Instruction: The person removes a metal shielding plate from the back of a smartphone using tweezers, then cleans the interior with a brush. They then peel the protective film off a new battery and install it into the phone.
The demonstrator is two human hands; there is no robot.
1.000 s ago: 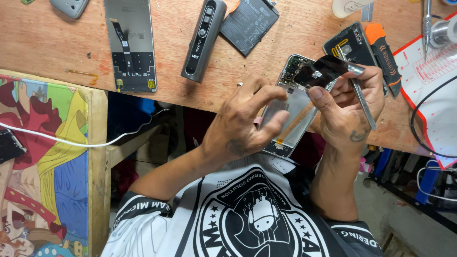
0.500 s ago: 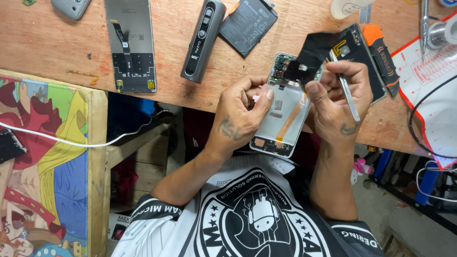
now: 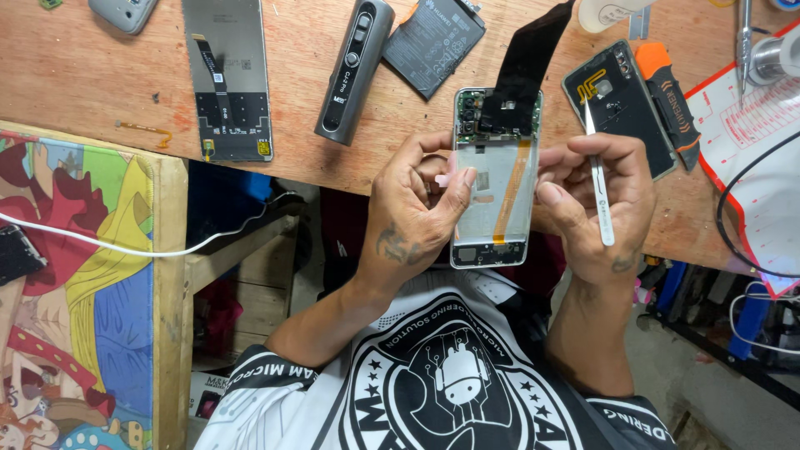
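1. Left hand (image 3: pixel 417 208) grips the opened phone frame (image 3: pixel 493 192) at the wooden bench's (image 3: pixel 333 158) near edge
2. Right hand (image 3: pixel 596 204) supports the frame's other side, fingers closed around tweezers (image 3: pixel 598 179)
3. A black flex sheet (image 3: pixel 525 67) rises from the frame's top

Rough plywood bench (image 3: pixel 333 158), shiny steel tweezers (image 3: pixel 598 187), glossy black ribbon (image 3: pixel 533 58)

Your opened phone (image 3: pixel 494 192) sits between your left hand (image 3: pixel 417 212) and right hand (image 3: pixel 596 204); farther on the worktop (image 3: pixel 317 167), a battery (image 3: pixel 433 37) lies left of what seems a back cover (image 3: pixel 617 104).
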